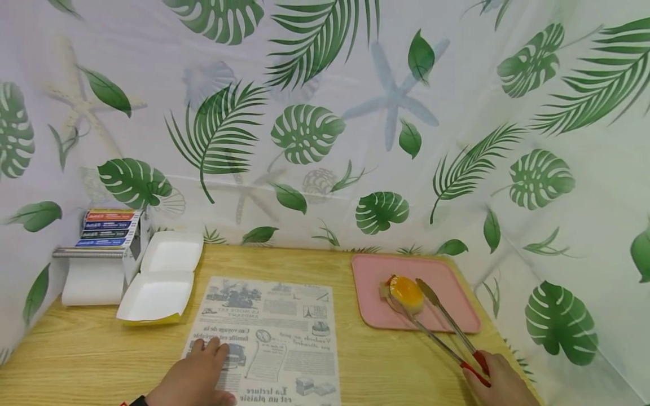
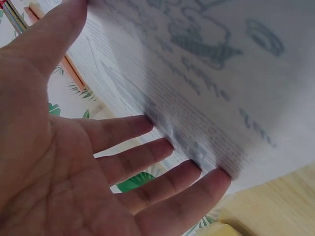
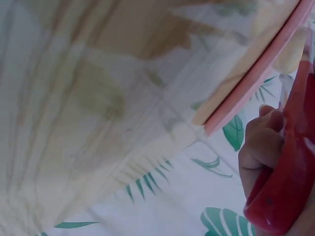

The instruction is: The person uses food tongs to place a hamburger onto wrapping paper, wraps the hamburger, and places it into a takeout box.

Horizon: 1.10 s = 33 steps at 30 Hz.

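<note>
A sheet of newspaper-print wrapping paper (image 1: 284,338) lies flat on the table. My left hand (image 1: 190,372) rests on its left part; the left wrist view shows the fingertips (image 2: 216,182) touching the paper with fingers extended. Further right, my right hand (image 1: 500,380) grips metal tongs (image 1: 453,322) by their red handles (image 3: 280,196). The tongs reach over a pink tray (image 1: 370,293), one arm on either side of a round, burger-like food (image 1: 406,292) with a glossy orange top. Whether the tips touch the food is hard to tell.
At the left back stands a dispenser with a white roll (image 1: 93,282) and colourful labels. Beside it sits an opened white clamshell box (image 1: 157,296). A leaf-patterned sheet (image 1: 325,225) hangs behind the wooden table (image 1: 365,366).
</note>
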Each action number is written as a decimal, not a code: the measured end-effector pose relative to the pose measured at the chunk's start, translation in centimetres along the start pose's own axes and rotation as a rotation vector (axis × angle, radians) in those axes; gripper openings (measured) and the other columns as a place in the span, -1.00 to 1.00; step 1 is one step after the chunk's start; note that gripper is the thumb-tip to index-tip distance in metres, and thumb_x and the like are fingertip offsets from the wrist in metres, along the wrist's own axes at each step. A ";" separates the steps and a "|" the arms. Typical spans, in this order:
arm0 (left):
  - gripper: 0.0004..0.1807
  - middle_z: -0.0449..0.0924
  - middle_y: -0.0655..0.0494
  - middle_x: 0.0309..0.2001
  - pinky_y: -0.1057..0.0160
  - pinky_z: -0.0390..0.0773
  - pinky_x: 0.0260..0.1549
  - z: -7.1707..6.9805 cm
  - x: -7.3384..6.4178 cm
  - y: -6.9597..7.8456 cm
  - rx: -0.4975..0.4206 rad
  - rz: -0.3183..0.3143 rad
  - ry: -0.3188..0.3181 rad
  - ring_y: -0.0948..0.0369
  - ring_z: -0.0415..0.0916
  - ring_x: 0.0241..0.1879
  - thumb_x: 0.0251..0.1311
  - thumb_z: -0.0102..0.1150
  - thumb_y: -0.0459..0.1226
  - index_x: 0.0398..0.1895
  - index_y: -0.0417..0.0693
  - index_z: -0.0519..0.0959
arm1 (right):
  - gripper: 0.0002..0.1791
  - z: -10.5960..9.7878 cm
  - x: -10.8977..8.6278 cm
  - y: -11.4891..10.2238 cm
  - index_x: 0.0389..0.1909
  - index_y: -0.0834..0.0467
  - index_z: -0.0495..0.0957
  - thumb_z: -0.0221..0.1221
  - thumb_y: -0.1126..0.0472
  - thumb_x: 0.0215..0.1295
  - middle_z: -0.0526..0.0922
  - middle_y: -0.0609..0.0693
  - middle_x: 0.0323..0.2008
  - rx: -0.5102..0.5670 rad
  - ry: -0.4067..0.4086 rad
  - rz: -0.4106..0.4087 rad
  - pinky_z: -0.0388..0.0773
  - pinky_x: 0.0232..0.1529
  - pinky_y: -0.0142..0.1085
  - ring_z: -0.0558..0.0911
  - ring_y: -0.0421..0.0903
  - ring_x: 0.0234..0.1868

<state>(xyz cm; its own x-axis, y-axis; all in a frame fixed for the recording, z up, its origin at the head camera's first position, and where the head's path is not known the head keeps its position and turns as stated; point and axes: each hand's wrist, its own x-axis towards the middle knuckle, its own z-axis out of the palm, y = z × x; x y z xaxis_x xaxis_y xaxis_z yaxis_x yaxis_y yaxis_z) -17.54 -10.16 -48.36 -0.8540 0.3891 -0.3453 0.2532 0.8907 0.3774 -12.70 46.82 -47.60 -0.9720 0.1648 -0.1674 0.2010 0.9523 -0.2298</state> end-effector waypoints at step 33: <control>0.06 0.45 -0.25 0.29 -0.15 0.57 0.11 0.3 -0.4 -0.8 0.105 0.056 0.082 -0.12 0.39 0.19 -0.09 0.45 0.25 0.31 -0.37 0.44 | -0.45 -3.1 -1.8 -6.4 0.16 0.29 0.54 0.18 -0.09 0.44 0.59 -0.03 -0.29 -0.017 0.015 -0.108 0.36 -0.36 -0.31 0.45 -0.15 -0.36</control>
<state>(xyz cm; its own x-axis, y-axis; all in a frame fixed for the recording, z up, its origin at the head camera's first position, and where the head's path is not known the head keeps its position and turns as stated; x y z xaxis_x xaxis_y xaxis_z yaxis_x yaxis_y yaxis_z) -17.29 -10.94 -48.76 -0.8704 0.4225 -0.2527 0.3444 0.8893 0.3008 -12.65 41.24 -42.89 -0.9897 0.0645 -0.1276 0.0928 0.9689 -0.2294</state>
